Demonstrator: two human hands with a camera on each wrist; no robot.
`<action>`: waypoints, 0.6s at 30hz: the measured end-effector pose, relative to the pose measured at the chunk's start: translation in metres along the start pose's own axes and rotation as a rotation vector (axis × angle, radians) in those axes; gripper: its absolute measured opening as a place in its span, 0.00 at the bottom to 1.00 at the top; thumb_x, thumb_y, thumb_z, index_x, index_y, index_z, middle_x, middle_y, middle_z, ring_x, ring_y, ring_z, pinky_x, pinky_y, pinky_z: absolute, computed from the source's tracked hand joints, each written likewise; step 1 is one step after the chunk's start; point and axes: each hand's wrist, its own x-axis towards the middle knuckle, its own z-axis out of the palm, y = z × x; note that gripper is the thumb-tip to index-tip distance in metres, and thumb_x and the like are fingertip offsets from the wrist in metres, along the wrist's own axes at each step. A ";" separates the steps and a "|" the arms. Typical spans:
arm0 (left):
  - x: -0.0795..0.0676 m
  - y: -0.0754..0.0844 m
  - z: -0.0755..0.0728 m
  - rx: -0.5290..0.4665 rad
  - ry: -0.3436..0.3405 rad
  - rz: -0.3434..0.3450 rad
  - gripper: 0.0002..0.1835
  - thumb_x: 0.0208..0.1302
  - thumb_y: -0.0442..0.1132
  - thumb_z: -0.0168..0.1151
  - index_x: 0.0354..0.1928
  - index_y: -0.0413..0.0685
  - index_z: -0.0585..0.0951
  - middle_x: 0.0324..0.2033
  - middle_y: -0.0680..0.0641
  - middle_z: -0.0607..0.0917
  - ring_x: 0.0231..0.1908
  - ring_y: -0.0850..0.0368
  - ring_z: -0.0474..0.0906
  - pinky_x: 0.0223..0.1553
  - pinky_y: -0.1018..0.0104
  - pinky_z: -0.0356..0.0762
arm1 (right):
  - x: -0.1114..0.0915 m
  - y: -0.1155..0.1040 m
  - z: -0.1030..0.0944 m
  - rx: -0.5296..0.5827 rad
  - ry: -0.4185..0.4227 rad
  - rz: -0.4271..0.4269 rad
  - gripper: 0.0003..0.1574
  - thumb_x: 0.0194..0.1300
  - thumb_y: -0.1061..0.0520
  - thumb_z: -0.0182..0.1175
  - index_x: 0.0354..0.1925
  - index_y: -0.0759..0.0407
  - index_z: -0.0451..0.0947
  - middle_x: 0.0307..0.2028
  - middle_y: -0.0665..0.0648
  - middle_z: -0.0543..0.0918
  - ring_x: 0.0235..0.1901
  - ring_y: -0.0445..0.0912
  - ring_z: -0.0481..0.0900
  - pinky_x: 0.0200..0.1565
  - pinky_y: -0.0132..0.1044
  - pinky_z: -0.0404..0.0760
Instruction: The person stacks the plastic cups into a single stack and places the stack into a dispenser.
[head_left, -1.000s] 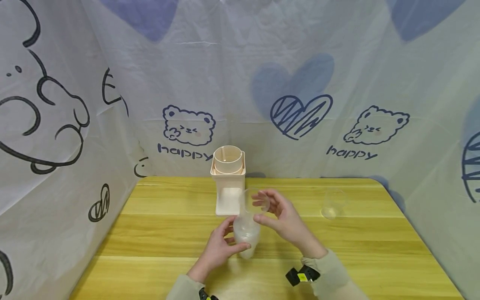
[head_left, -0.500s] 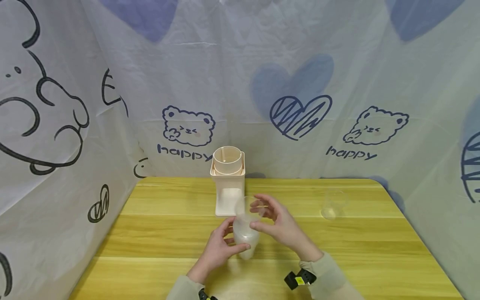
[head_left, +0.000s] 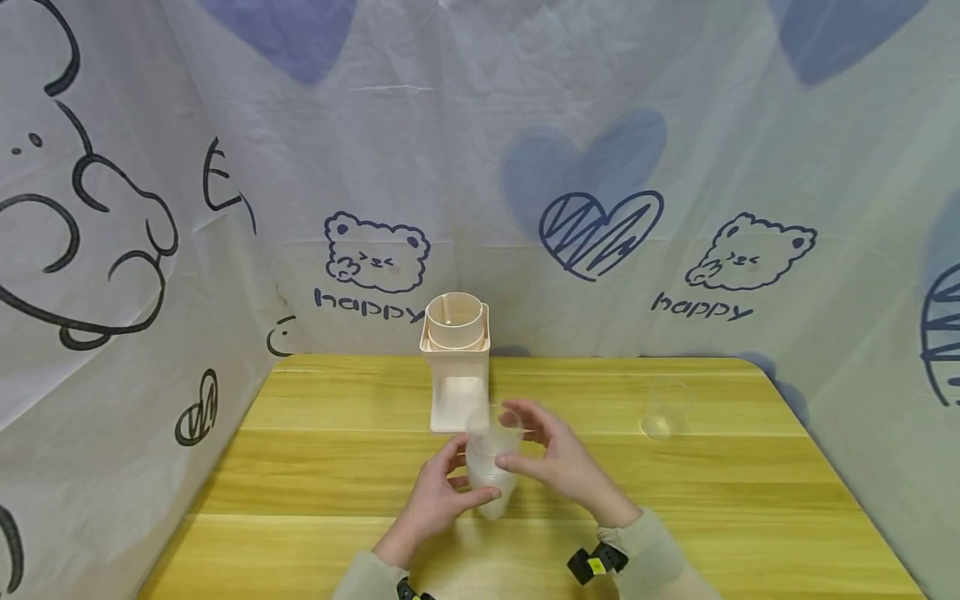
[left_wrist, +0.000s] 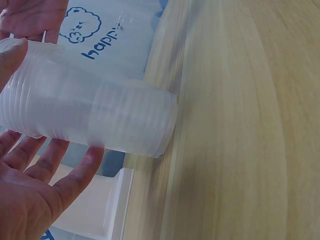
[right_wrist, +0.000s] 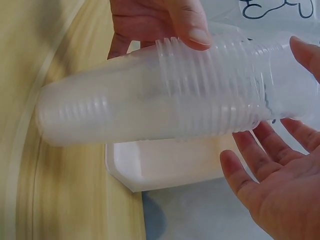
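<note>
My left hand [head_left: 442, 492] grips a stack of clear plastic cups [left_wrist: 100, 107] around its side, with the thumb in front and the fingers behind. The stack stands mouth-up, and in the right wrist view its ribbed rims [right_wrist: 210, 87] sit close together. My right hand [head_left: 558, 458] holds a clear cup [right_wrist: 287, 75] at the stack's top, thumb on one side and fingers on the other. This cup's lower part is inside the stack. How far it sits in is hard to tell through the clear plastic.
Behind the hands stands a beige holder [head_left: 457, 362] with a round tube in its top. A single clear cup [head_left: 660, 423] stands on the wooden table [head_left: 337, 475] to the right. A printed cloth [head_left: 480, 167] hangs behind the table.
My right hand has moved down and slightly left, lowering its cup further into the stack. The left hand and the stack have stayed in place.
</note>
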 end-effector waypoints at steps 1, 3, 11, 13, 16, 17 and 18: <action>0.000 0.000 0.000 -0.001 0.001 -0.001 0.38 0.52 0.39 0.77 0.65 0.46 0.70 0.57 0.42 0.76 0.55 0.44 0.74 0.52 0.58 0.80 | 0.000 0.001 0.000 0.000 -0.003 0.002 0.43 0.56 0.59 0.73 0.66 0.59 0.67 0.57 0.60 0.77 0.58 0.54 0.73 0.59 0.58 0.72; -0.001 0.001 0.000 -0.003 0.003 -0.005 0.38 0.52 0.39 0.77 0.65 0.47 0.70 0.57 0.42 0.76 0.55 0.45 0.74 0.52 0.58 0.80 | -0.001 0.002 0.000 -0.008 -0.011 0.007 0.43 0.56 0.58 0.73 0.66 0.59 0.66 0.58 0.60 0.76 0.58 0.53 0.73 0.59 0.56 0.72; -0.001 0.002 0.000 0.006 0.005 -0.008 0.38 0.53 0.39 0.77 0.66 0.50 0.70 0.57 0.42 0.76 0.55 0.45 0.74 0.51 0.60 0.80 | -0.005 0.004 0.001 -0.026 -0.050 0.040 0.45 0.53 0.58 0.76 0.66 0.61 0.66 0.61 0.61 0.74 0.61 0.53 0.71 0.59 0.50 0.73; -0.001 0.002 0.000 0.008 0.004 -0.011 0.39 0.53 0.39 0.77 0.66 0.50 0.70 0.57 0.43 0.76 0.55 0.45 0.74 0.51 0.60 0.80 | -0.005 0.004 0.001 -0.026 -0.056 0.037 0.45 0.53 0.58 0.75 0.66 0.63 0.66 0.62 0.61 0.74 0.61 0.53 0.71 0.59 0.50 0.73; -0.001 0.002 0.000 0.012 0.003 -0.015 0.39 0.53 0.40 0.77 0.66 0.50 0.69 0.57 0.43 0.76 0.55 0.45 0.74 0.51 0.61 0.80 | -0.006 0.004 0.002 -0.030 -0.058 0.040 0.44 0.55 0.57 0.74 0.66 0.64 0.66 0.62 0.60 0.74 0.61 0.54 0.71 0.59 0.51 0.73; -0.001 0.002 0.000 0.012 0.002 -0.017 0.39 0.53 0.40 0.77 0.67 0.50 0.69 0.57 0.43 0.75 0.55 0.45 0.74 0.51 0.61 0.80 | -0.006 0.005 0.002 -0.030 -0.057 0.044 0.43 0.56 0.57 0.74 0.66 0.64 0.66 0.62 0.60 0.74 0.61 0.54 0.71 0.59 0.52 0.73; -0.001 0.003 0.000 0.014 0.001 -0.018 0.39 0.53 0.40 0.77 0.67 0.50 0.69 0.58 0.43 0.75 0.55 0.45 0.74 0.51 0.60 0.81 | -0.006 0.005 0.002 -0.030 -0.055 0.049 0.43 0.57 0.56 0.73 0.66 0.64 0.66 0.62 0.59 0.74 0.61 0.54 0.71 0.59 0.52 0.73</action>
